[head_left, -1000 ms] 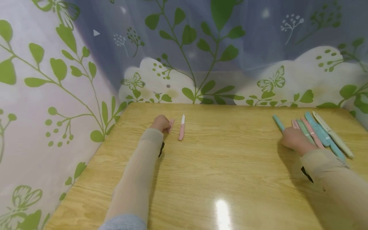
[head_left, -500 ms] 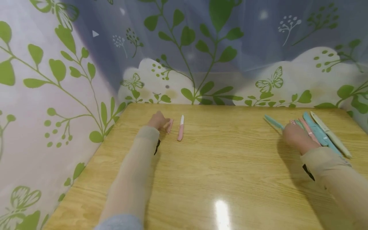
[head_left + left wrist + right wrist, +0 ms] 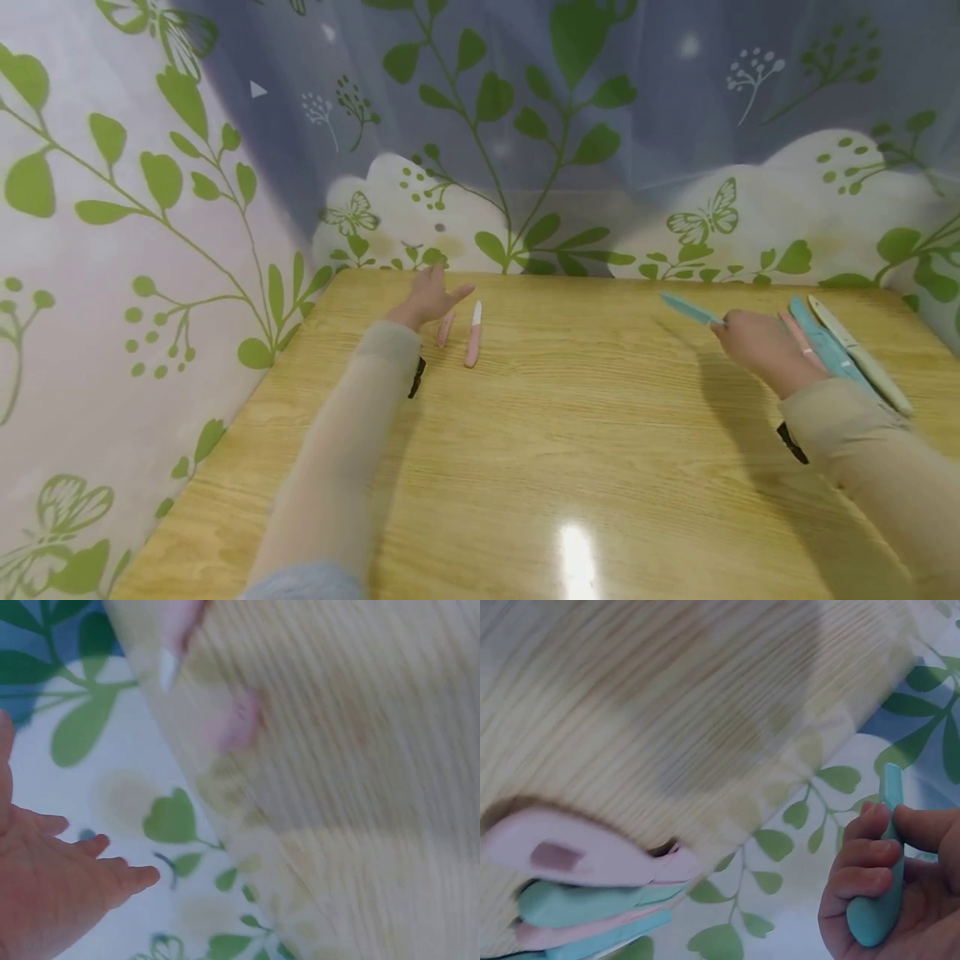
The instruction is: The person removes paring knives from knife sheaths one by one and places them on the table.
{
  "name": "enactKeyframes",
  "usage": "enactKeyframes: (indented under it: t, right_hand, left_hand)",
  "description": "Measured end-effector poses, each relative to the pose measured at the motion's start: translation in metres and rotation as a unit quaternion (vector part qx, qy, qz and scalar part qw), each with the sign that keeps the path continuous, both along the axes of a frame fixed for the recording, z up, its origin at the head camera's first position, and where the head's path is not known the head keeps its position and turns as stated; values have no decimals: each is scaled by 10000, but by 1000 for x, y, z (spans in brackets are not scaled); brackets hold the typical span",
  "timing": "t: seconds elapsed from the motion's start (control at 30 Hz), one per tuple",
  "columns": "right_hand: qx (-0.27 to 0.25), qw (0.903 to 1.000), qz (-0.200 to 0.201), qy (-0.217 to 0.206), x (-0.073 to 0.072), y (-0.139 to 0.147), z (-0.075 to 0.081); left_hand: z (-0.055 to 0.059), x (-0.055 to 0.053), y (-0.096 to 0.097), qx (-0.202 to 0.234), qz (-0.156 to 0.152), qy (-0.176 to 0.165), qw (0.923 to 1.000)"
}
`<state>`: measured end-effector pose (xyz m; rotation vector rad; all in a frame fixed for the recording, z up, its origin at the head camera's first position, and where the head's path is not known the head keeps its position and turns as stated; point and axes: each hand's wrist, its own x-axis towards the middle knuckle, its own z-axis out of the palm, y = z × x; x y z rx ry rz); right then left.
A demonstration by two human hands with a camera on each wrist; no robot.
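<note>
In the head view my left hand [image 3: 426,298] hovers over the far left of the table, fingers spread and holding nothing. Below it lies a small flat pink piece [image 3: 446,331], blurred in the left wrist view. Beside that piece is a pink-handled knife [image 3: 473,337] with a white blade pointing away from me. My right hand [image 3: 765,346] grips a teal knife [image 3: 877,900] by its rounded handle, fingers curled round it and thumb against it. The knife's teal front part [image 3: 686,308] points left and away, raised over the table with its shadow below.
Right of my right hand lies a row of kitchen tools: a pink handle with a hole [image 3: 559,844], a green handle [image 3: 577,904], a wide blue knife [image 3: 821,333] and a long cream one [image 3: 862,358]. Patterned cloth [image 3: 570,208] stands along the table's far edge.
My left hand has come away from the small pink piece and spread its fingers. My right hand has lifted the teal knife from beside the row and swung it leftward.
</note>
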<state>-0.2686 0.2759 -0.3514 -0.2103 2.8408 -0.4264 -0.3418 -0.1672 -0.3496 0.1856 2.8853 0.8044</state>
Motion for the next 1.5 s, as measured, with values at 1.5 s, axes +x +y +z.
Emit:
enactKeyframes:
  t: [1.5]
  right_hand:
    - [-670, 9877, 1108, 877, 32, -109, -16]
  left_hand:
    - [-28, 72, 136, -992, -2877, 188, 9524]
